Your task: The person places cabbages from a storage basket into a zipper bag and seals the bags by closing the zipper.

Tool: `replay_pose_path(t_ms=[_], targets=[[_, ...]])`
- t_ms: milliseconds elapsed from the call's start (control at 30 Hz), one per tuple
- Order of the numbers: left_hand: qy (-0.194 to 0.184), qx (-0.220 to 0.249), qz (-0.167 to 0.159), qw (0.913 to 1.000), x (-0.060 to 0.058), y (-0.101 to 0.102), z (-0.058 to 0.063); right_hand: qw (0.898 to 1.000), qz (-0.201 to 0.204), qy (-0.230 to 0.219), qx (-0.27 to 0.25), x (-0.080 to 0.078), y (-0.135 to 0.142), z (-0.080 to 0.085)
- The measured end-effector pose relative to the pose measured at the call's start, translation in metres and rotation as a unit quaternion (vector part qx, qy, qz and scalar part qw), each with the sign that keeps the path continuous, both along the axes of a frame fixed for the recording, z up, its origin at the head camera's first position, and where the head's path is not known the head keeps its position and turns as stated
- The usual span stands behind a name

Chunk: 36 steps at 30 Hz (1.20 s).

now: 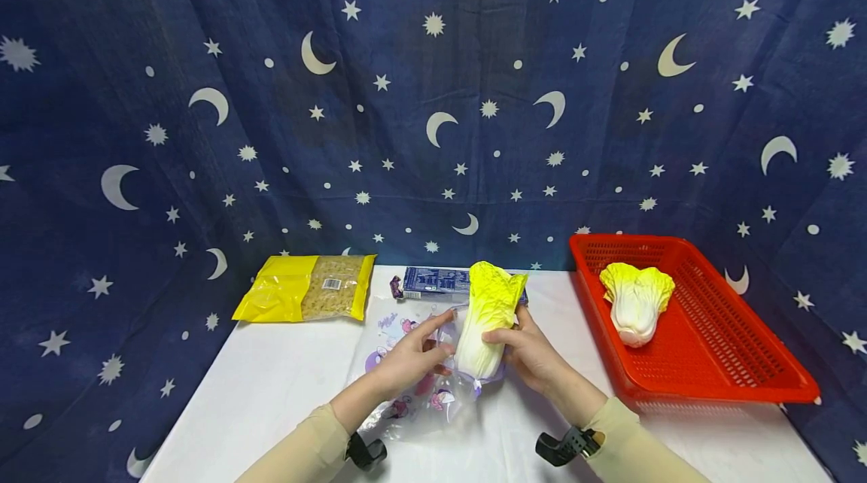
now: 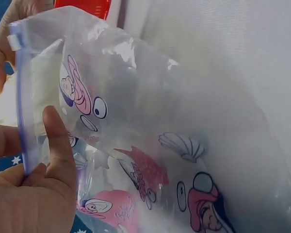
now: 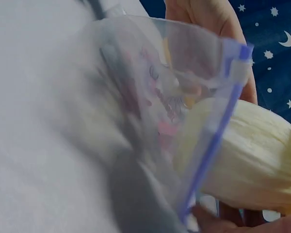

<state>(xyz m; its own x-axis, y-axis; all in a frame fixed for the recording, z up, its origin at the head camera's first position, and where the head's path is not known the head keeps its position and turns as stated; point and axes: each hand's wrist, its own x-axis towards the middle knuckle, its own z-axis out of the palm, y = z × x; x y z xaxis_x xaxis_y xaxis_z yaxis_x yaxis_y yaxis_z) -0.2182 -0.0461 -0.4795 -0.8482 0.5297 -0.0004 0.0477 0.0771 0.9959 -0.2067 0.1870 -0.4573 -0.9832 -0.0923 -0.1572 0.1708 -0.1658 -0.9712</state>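
Observation:
My right hand (image 1: 535,351) grips a napa cabbage (image 1: 482,329), its yellow leaves pointing away and its white base toward me. A clear zip bag (image 1: 433,411) with purple edging and cartoon prints lies on the table below. At the bag's mouth, my left hand (image 1: 409,363) holds the rim. The left wrist view shows the fingers of that hand (image 2: 39,189) around the purple zip strip (image 2: 23,107). In the right wrist view, the white base of the cabbage (image 3: 254,158) reaches past the zip strip into the bag (image 3: 160,97). Part of the right hand is hidden by the cabbage.
A red plastic basket (image 1: 698,385) at the right holds another napa cabbage (image 1: 637,306). A yellow packet (image 1: 278,291) with a clear window lies at the back left. Behind the bag is a dark blue box (image 1: 433,281). Star-patterned curtains (image 1: 379,129) enclose the white table (image 1: 223,393).

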Motion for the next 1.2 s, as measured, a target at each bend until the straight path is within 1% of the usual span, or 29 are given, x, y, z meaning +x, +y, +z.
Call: replay_pose_path(t_ms=[133, 267, 400, 567, 767, 933, 1033, 1200], targets=[[0.006, -0.009, 0.007, 0.9999, 0.000, -0.001, -0.001, 0.999, -0.019, -0.020, -0.020, 0.002, -0.004, -0.002], [0.015, -0.013, 0.008, 0.9998, 0.000, -0.001, -0.004, 0.999, -0.031, -0.031, -0.009, 0.004, -0.007, -0.002], [0.020, -0.012, 0.015, 0.9996, -0.001, -0.001, -0.005, 0.999, -0.029, -0.031, 0.006, 0.005, -0.009, -0.002], [0.024, -0.009, 0.020, 0.9995, -0.001, 0.000, -0.005, 0.999, -0.020, -0.028, 0.005, 0.006, -0.009, -0.006], [0.028, -0.024, 0.024, 0.9990, -0.002, -0.001, -0.003, 0.999, -0.016, -0.032, 0.019, 0.008, -0.009, -0.009], [0.028, -0.031, 0.020, 0.9989, -0.002, -0.002, -0.001, 0.999, -0.014, -0.021, 0.020, 0.011, -0.011, -0.014], [0.024, -0.026, 0.021, 0.9992, -0.002, -0.002, -0.001, 1.000, -0.020, -0.014, 0.014, 0.012, -0.013, -0.016], [0.020, -0.016, 0.024, 0.9994, -0.001, -0.001, -0.002, 0.999, -0.036, -0.019, 0.008, 0.015, -0.018, -0.018]])
